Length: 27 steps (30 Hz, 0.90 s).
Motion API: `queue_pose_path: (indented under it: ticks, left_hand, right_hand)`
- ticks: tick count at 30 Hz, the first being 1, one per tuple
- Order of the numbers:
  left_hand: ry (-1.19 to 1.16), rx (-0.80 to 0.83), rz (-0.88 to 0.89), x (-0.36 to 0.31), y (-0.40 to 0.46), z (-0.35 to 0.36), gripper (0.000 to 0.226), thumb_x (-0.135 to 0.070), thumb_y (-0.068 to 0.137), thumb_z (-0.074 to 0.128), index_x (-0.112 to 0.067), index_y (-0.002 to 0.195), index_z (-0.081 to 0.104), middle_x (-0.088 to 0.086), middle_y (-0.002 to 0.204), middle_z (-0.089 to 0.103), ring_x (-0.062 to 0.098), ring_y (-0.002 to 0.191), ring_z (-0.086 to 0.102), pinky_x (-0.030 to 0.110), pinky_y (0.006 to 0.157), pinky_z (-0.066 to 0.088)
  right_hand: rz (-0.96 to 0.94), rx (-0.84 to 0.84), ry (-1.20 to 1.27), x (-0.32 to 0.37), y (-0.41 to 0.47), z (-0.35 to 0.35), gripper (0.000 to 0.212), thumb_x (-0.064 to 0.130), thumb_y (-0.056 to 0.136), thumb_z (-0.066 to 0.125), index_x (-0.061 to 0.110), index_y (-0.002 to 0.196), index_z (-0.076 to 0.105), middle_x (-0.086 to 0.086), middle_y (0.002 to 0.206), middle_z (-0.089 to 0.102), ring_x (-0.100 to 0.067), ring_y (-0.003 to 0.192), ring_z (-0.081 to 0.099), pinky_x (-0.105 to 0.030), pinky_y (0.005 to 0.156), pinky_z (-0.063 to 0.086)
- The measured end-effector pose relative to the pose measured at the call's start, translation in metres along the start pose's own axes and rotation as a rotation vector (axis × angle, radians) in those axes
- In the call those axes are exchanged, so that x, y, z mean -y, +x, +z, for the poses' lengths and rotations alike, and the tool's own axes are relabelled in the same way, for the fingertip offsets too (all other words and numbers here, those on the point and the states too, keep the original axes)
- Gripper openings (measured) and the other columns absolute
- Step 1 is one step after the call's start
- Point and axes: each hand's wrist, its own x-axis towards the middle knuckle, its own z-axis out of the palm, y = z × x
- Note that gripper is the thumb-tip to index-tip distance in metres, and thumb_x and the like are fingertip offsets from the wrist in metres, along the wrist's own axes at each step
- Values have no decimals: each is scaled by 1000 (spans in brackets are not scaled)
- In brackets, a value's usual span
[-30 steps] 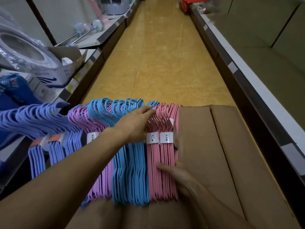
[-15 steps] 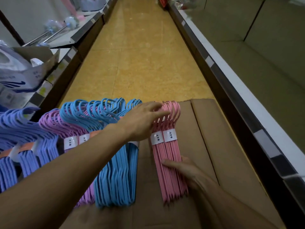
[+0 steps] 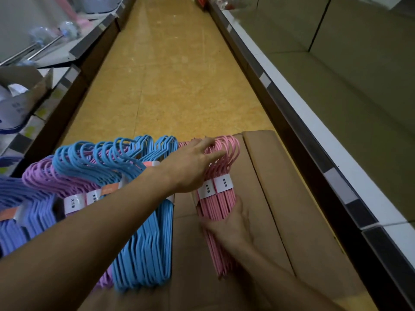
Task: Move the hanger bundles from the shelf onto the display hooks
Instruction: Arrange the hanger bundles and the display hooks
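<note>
Two pink hanger bundles (image 3: pixel 221 199) with white paper bands lie on a brown cardboard box (image 3: pixel 283 198). My left hand (image 3: pixel 194 163) reaches across and its fingers rest on their hook ends. My right hand (image 3: pixel 233 227) grips the pink bundles around their lower bars. To the left lie blue hanger bundles (image 3: pixel 143 221), lilac hanger bundles (image 3: pixel 48 178) and violet-blue hanger bundles (image 3: pixel 20 218), side by side. No display hooks are in view.
A store aisle with a yellow floor (image 3: pixel 179 75) runs ahead. A bare shelf (image 3: pixel 350 90) with a white edge lines the right side. Shelves on the left hold a cardboard box (image 3: pixel 24 90), bagged goods and metal rods (image 3: pixel 33 50).
The pink bundles have been pulled right, away from the blue ones, leaving a gap of bare cardboard. My right hand has closed round their lower bars; my left hand moved onto their hooks.
</note>
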Motion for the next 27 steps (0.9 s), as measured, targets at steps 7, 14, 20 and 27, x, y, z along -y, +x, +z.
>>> queue_pose_path:
  ticks: [7,14,20,27]
  left_hand:
    - [-80,13,-8,-10,5,1,70,-16,91,53,-26,155,24,8,162,11,28,146,18,36,115,27]
    - [-528,-142,-171,-21,-6,10,66,-8,91,50,-21,153,32,-1,164,14,17,149,17,34,119,24]
    - [-732,-242,-451,-3,-36,21,50,-10,97,51,-17,146,43,-1,154,32,9,137,35,12,101,21]
    - [-983,-130,-677,-6,-54,41,43,-20,99,52,-18,142,48,-1,142,51,8,105,53,18,77,41]
  right_hand:
    - [149,-141,-412,16,-3,28,117,49,77,75,16,146,-14,-16,148,26,-35,135,34,-50,108,36]
    - [90,-178,-494,15,-2,33,110,44,82,72,11,151,-6,-16,144,34,-33,129,44,-45,101,44]
    - [23,-197,-363,16,2,2,93,37,88,66,18,154,3,-13,144,37,-31,129,44,-46,102,42]
    - [-46,-196,-217,22,11,-60,84,23,87,59,32,155,10,-8,146,44,-32,130,46,-51,104,44]
